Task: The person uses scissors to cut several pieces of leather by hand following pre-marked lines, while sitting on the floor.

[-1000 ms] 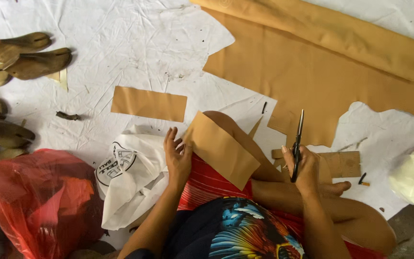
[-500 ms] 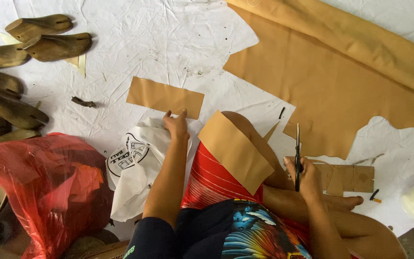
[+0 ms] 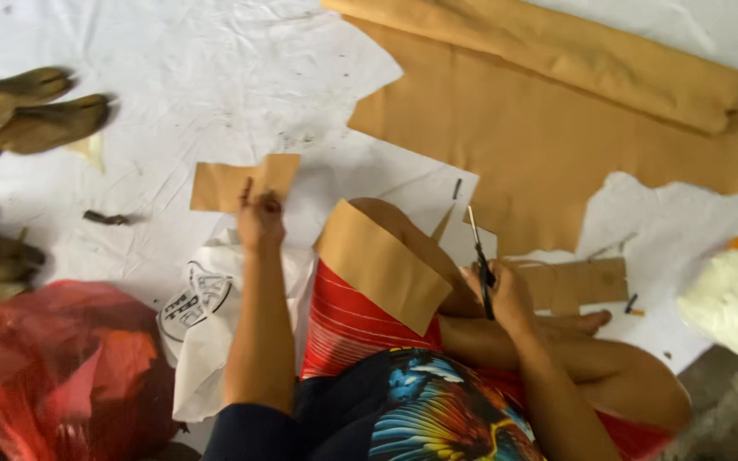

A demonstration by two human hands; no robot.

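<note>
We look down on a person seated on a floor spread with white paper (image 3: pixel 172 51). The left hand (image 3: pixel 260 218) reaches forward to a small rectangular piece of brown paper (image 3: pixel 219 185) lying flat on the white sheet; the fingers (image 3: pixel 248 189) are curled and drawn together over the piece's near edge, with the thumb side pressed against it, so we read it as pinched (though whether the piece has left the floor we cannot tell). The right hand (image 3: pixel 506 294) rests near the person's knee, closed in a loose fist around the handles of a pair of scissors (image 3: pixel 478 260), whose dark blades point up and away from the body; how far apart the blades stand we cannot make out.

Another cut piece of brown paper (image 3: pixel 382 265) lies draped over the left knee, bent along its length, between the two hands. Behind the right hand a further brown offcut (image 3: pixel 578 283) sits on the floor, just beside the bare foot (image 3: pixel 587 323).

Farther off, a large brown sheet (image 3: pixel 540 137) with a ragged cut edge spreads from a partly rolled-up length at the top right. A white plastic bag (image 3: pixel 202 329) lies under the left forearm, and a red plastic bag (image 3: pixel 53 367) sits at the lower left. Several brown shoe-shaped pieces (image 3: pixel 32 115) lie at the left edge.
</note>
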